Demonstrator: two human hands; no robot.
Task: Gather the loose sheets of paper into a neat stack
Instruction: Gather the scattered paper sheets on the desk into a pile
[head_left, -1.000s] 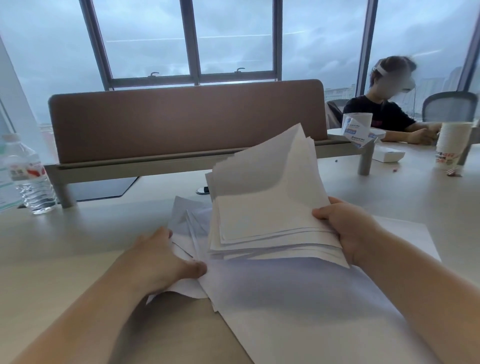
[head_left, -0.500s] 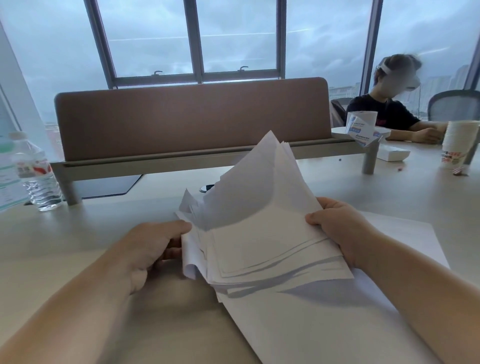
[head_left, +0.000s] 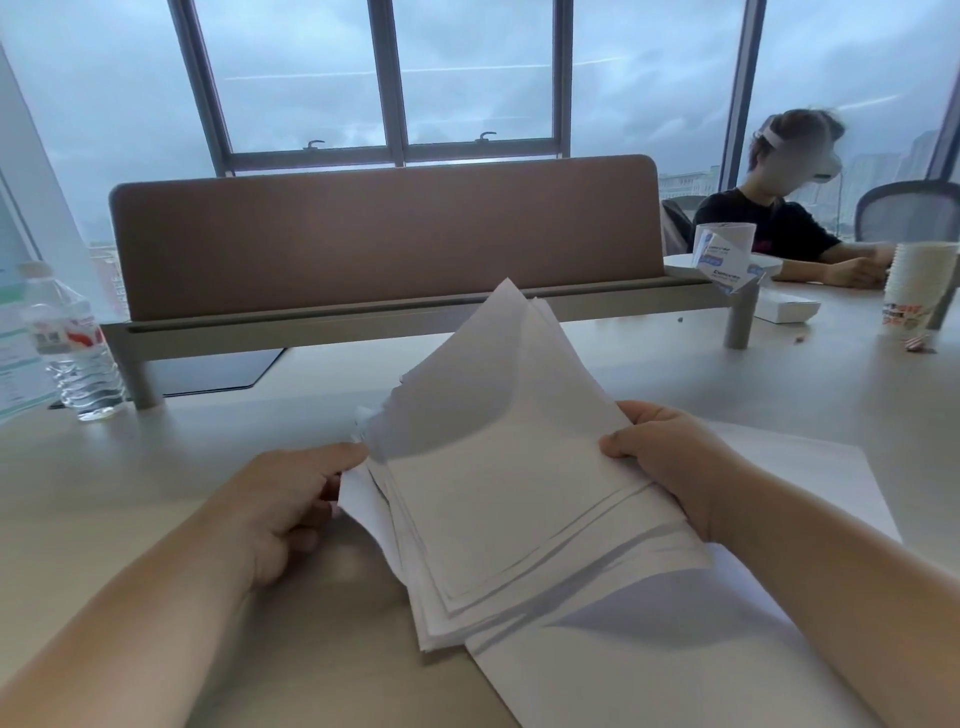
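Above the table (head_left: 156, 493), both hands, left hand (head_left: 283, 506) and right hand (head_left: 670, 467), grip blank, unprinted paper sheets (head_left: 509, 493).

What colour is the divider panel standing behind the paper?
Muted pinkish brown; the divider panel shows plainly in the head view.

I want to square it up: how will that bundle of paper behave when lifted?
Probably floppy: the bundle of paper bows upward between the left hand and right hand. Sheets likely slide, since edges are already fanned unevenly.
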